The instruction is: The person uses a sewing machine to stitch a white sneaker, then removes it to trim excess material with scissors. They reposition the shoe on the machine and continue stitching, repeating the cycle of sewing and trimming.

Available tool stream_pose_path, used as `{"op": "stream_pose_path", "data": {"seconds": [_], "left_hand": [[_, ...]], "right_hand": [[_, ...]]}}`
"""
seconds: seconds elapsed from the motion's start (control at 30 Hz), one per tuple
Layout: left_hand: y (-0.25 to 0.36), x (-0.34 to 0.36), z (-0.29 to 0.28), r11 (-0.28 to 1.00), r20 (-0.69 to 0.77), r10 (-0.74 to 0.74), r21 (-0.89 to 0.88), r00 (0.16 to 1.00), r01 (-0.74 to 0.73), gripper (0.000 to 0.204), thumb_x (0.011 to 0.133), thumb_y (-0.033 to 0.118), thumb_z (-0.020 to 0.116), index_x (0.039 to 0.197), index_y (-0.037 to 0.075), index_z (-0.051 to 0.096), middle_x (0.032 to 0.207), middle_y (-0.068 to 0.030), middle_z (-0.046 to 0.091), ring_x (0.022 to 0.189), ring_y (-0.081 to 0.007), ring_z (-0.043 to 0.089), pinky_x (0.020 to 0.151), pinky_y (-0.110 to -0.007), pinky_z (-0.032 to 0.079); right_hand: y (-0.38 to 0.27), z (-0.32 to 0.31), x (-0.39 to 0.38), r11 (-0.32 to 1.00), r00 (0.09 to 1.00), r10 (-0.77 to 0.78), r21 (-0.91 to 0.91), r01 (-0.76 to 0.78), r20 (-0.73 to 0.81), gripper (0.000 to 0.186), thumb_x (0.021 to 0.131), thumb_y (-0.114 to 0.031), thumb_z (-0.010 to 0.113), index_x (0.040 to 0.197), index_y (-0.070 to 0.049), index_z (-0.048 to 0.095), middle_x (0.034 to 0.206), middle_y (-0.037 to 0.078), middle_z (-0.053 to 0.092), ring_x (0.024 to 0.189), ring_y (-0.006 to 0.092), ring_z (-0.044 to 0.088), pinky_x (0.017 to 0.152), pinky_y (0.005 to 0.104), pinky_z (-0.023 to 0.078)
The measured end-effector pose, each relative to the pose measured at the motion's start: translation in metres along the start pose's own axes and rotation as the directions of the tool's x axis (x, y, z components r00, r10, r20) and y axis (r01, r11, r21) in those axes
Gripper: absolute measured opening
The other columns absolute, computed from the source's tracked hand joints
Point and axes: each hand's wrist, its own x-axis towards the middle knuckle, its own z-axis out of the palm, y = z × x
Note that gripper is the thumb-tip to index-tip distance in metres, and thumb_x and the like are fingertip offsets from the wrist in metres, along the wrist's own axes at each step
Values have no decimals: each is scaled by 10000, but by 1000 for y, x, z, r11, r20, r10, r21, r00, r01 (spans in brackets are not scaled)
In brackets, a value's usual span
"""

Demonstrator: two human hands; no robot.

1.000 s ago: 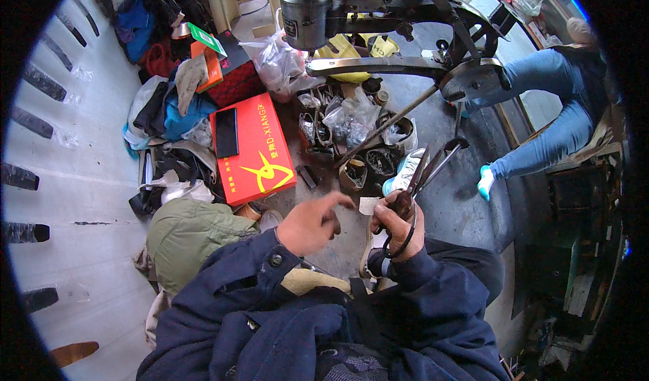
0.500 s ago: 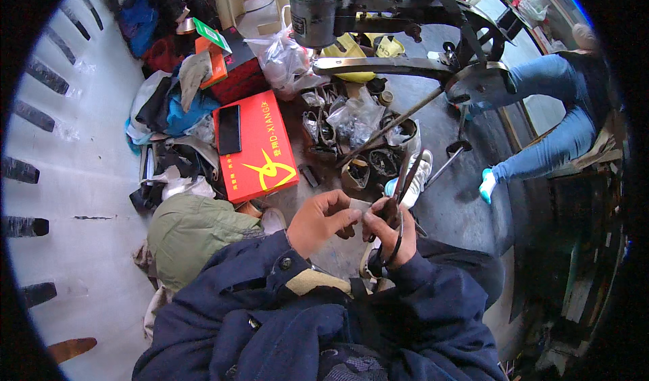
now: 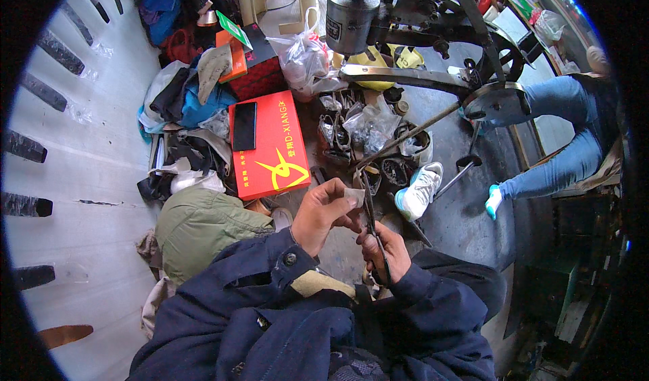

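Between the thumb and fingers of my left hand is a small pale, flat piece; its material is too small to tell. My right hand is closed round the handles of dark scissors. Their blades point up and away from me, right beside the pale piece. Whether the blades touch it I cannot tell. Both hands are close together above my lap, the left one slightly farther out.
A dark hand-cranked machine stands ahead. Left of it lie a red box with a black phone on top, and a green garment. A white sneaker is beyond my right hand. Another person's jeans-clad leg reaches in at right.
The scissors have turned from slanting right to nearly upright beside the pale piece. My left hand has risen slightly and tilted the piece. The whole view has shifted a little.
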Motion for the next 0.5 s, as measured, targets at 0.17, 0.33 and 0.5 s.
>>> {"op": "stream_pose_path", "data": {"seconds": [0.17,0.33,0.5], "left_hand": [[-2,1,-2,999,11,-22,24,1000,22,119,942,159,661,995,85,585,934,-63,688,791,-207,687,738,-362,564],[-2,1,-1,999,4,-25,25,1000,25,122,939,157,662,997,84,583,953,-66,694,800,-211,688,747,-367,570],[0,1,1,1000,2,-10,5,1000,10,114,946,160,656,990,78,589,931,-61,686,784,-201,687,732,-357,571]], "right_hand": [[2,-1,3,990,995,-98,-100,96,-12,580,961,-614,596,1058,-42,587,702,-28,487,601,69,465,532,242,365],[5,-2,3,969,980,-193,-163,184,-42,598,967,-624,578,1031,-30,597,713,-41,472,644,62,431,576,246,344],[8,-5,2,973,987,-157,-176,152,-17,566,980,-599,576,1035,-36,590,740,-43,482,669,61,430,592,245,348]]}}
